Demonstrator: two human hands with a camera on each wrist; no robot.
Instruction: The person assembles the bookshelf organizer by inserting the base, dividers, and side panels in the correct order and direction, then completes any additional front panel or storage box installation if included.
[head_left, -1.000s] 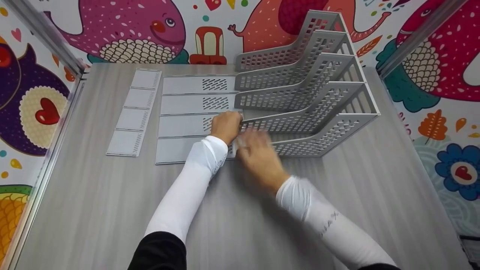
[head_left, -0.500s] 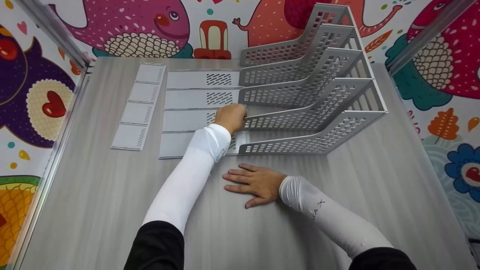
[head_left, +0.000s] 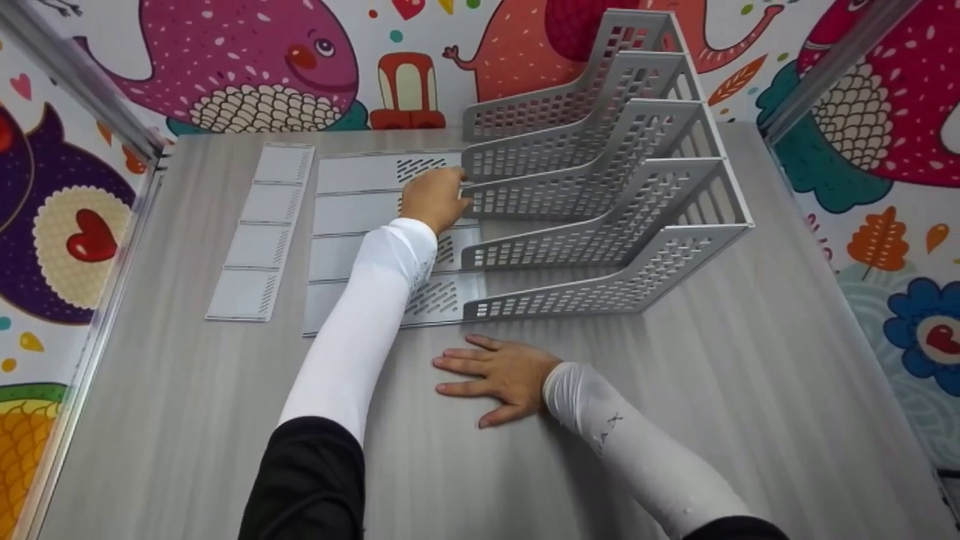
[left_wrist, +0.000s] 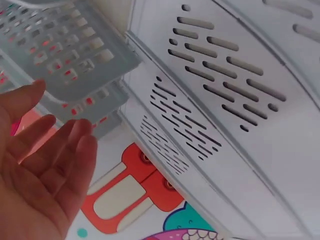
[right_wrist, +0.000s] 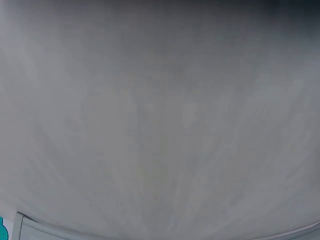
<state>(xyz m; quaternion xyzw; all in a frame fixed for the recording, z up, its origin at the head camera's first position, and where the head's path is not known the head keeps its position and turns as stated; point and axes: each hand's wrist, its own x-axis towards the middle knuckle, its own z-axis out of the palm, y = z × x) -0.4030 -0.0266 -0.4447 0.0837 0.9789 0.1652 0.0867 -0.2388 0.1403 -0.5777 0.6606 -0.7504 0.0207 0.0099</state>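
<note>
A grey mesh file holder [head_left: 570, 202] with several upright dividers stands at the back right of the table in the head view. A flat light-grey panel [head_left: 352, 214] with slotted patches lies against its front, its right edge beneath the dividers. My left hand [head_left: 433, 199] is over the panel at the front ends of the dividers. The left wrist view shows this hand [left_wrist: 47, 165] with thumb and bent fingers apart, beside a divider's rounded end [left_wrist: 95, 85], pinching nothing visible. My right hand [head_left: 501, 379] rests on the table, fingers spread, in front of the holder.
A narrower light-grey panel [head_left: 261, 232] with slotted edges lies at the left. The grey wood-look table [head_left: 420, 450] ends at walls printed with cartoon animals. Metal frame posts [head_left: 86, 75] rise at the back corners.
My right hand has drawn back from the divider ends and lies flat on the table. My left hand has moved from the nearer dividers to one farther back, uncovering the panel's near slots.
</note>
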